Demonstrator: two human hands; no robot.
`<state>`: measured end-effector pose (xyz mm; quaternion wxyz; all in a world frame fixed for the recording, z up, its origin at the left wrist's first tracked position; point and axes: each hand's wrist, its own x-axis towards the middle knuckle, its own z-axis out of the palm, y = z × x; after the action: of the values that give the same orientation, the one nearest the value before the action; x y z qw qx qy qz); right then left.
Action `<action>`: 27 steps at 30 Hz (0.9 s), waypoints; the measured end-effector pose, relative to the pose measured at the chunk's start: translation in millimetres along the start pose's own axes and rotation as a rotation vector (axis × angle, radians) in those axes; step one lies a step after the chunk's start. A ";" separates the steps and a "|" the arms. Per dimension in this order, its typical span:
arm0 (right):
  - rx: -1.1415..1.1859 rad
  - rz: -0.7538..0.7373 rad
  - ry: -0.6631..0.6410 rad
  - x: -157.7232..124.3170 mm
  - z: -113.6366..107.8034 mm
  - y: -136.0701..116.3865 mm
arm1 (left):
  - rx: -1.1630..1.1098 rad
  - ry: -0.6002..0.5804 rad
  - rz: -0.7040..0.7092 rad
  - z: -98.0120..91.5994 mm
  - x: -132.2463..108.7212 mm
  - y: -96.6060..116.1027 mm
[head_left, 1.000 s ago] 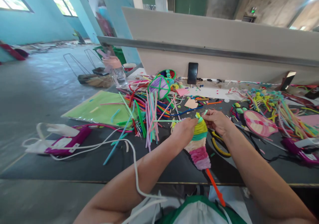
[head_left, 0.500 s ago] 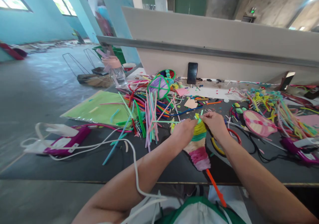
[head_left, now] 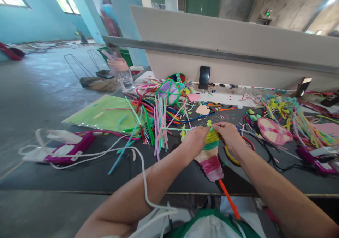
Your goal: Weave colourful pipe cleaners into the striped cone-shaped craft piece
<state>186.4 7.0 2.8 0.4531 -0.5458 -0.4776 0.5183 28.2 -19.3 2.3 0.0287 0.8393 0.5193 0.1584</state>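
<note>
A fan-shaped pipe-cleaner craft (head_left: 210, 156) with yellow, green, cream and pink bands and an orange stem lies over the dark table (head_left: 79, 176) in front of me. My left hand (head_left: 194, 139) is closed around its upper left edge. My right hand (head_left: 229, 134) pinches the yellow-green tip at the top. A thin light-green pipe cleaner (head_left: 174, 129) runs leftward from my left hand.
A heap of loose pipe cleaners (head_left: 156, 116) and a green sheet (head_left: 106, 114) lie to the left. Glue guns (head_left: 67, 148) (head_left: 315, 158) with white cord sit at both sides. A phone (head_left: 204, 77) leans on the back panel, a bottle (head_left: 122, 73) stands far left, more crafts (head_left: 274, 132) right.
My right hand has slid slightly left onto the tip of the craft. The view has shifted a little; the craft stays in place.
</note>
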 end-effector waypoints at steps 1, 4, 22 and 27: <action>0.057 0.022 -0.041 -1.5 0.8 -1.1 | 0.003 0.002 -0.002 0.1 -0.2 0.2; 0.111 0.040 -0.082 -5.1 3.9 -3.2 | 0.006 0.004 -0.012 0.7 -0.7 1.0; 0.176 -0.160 0.161 -10.6 20.7 12.6 | -0.225 0.048 -0.155 13.5 6.9 -4.8; 0.227 -0.173 0.211 -7.3 22.1 20.4 | -0.551 -0.018 -0.289 6.3 9.4 -5.9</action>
<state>165.3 -3.0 -17.5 0.6023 -0.4994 -0.4111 0.4678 28.8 -7.6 -2.6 0.2819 0.7187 0.5707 0.2798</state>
